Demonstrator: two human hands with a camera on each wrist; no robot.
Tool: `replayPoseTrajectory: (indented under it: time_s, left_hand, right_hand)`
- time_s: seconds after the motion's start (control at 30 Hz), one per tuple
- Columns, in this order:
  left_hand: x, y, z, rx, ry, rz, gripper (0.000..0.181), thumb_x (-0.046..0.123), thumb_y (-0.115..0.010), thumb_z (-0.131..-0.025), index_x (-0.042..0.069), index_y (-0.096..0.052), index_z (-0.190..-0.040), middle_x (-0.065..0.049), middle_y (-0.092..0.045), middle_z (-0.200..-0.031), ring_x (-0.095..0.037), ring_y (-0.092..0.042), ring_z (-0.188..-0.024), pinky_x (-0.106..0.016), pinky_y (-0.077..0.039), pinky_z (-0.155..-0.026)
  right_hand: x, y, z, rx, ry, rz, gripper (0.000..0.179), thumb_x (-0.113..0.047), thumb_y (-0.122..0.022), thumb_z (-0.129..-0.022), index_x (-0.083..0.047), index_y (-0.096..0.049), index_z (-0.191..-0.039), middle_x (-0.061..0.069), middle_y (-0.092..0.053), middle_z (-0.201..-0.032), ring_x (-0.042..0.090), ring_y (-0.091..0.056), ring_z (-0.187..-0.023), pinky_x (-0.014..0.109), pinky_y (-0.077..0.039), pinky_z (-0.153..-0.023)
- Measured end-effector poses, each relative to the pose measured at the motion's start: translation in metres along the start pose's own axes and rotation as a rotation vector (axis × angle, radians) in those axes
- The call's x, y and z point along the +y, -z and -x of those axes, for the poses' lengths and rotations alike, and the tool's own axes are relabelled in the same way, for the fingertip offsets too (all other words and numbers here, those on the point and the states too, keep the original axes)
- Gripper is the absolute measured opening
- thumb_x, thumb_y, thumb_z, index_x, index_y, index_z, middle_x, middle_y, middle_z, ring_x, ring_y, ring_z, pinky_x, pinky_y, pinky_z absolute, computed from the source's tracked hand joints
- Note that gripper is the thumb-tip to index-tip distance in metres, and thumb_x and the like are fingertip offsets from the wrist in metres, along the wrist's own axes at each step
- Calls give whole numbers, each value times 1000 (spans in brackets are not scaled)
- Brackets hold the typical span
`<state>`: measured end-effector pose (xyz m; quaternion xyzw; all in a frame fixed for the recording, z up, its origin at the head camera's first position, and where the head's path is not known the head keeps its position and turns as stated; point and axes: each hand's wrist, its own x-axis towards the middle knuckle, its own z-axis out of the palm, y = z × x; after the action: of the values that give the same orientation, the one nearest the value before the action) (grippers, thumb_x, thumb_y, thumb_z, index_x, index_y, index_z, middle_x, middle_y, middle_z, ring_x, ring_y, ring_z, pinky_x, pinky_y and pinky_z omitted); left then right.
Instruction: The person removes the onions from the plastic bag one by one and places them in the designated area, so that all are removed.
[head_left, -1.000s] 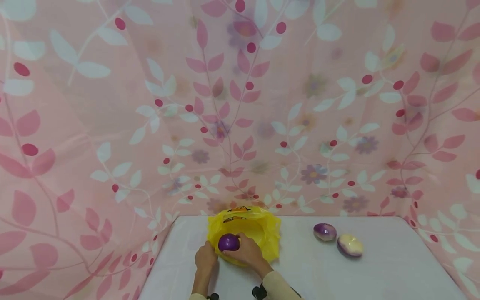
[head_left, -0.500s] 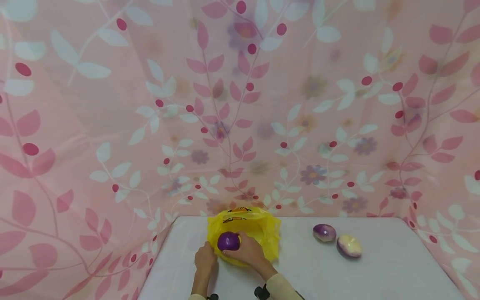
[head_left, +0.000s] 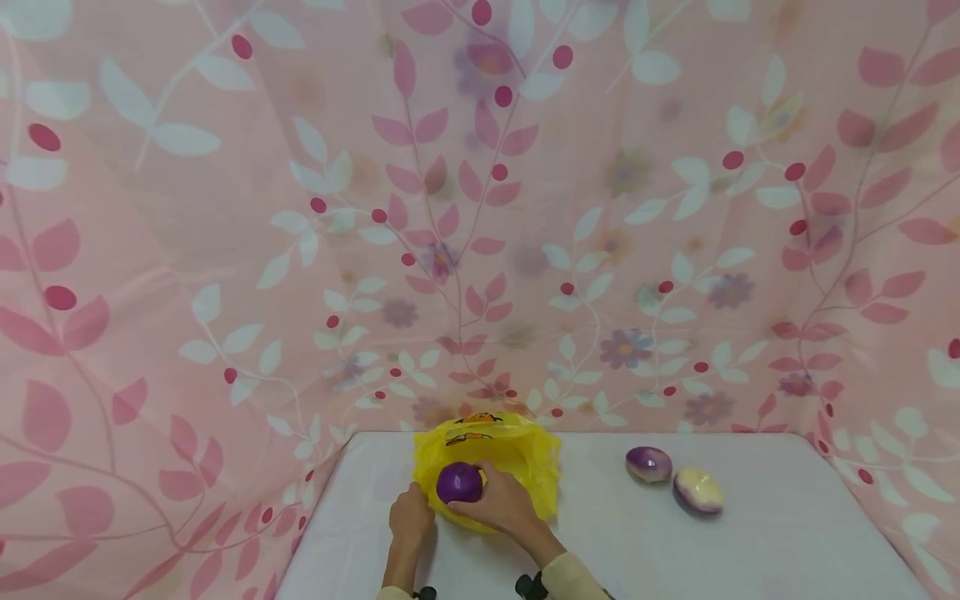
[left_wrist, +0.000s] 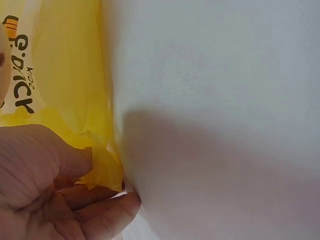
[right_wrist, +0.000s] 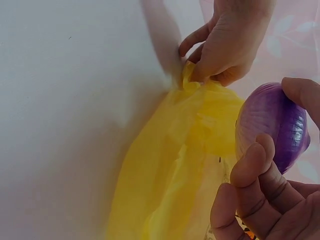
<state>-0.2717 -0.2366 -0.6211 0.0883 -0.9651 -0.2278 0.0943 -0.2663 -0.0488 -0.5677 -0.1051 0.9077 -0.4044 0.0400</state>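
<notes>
In the head view, my right hand [head_left: 504, 502] holds a shiny purple onion [head_left: 459, 482] over the mouth of a yellow plastic bag [head_left: 538, 475]. The right wrist view shows the onion [right_wrist: 267, 122] between thumb and fingers, its skin streaked paler on one side. My left hand [head_left: 411, 515] is at the bag's near left edge. Thumb and fingers of that hand [left_wrist: 45, 180] pinch a gathered bit of the bag [left_wrist: 102, 167] in the left wrist view. Dark lettering marks the bag's film. What lies deep in the bag is hidden.
Two more purple-and-white onions [head_left: 649, 465] [head_left: 699, 492] lie close together on the right of the white-covered table [head_left: 750, 550]. Behind the table hangs a pink floral cloth [head_left: 525, 250], near the bag's far side.
The right forearm has shifted slightly rightward, while the onion stays at nearly the same spot over the bag's mouth. My left hand keeps its grip on the bag.
</notes>
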Motion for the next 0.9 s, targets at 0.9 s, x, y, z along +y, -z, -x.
replayPoseTrajectory:
  time_s: [0.9]
  left_hand:
    - [4, -1, -1, -2, 13, -21, 9, -2, -62, -84, -5, -54, -86, -14, -53, -68, -32, -58, -62, -44, -48, -58]
  right_hand:
    - [-1, 22, 22, 33, 62, -5, 79, -69, -75, -69, -16, -57, -126, -8, -57, -75, 10, -50, -64, 29, -43, -61]
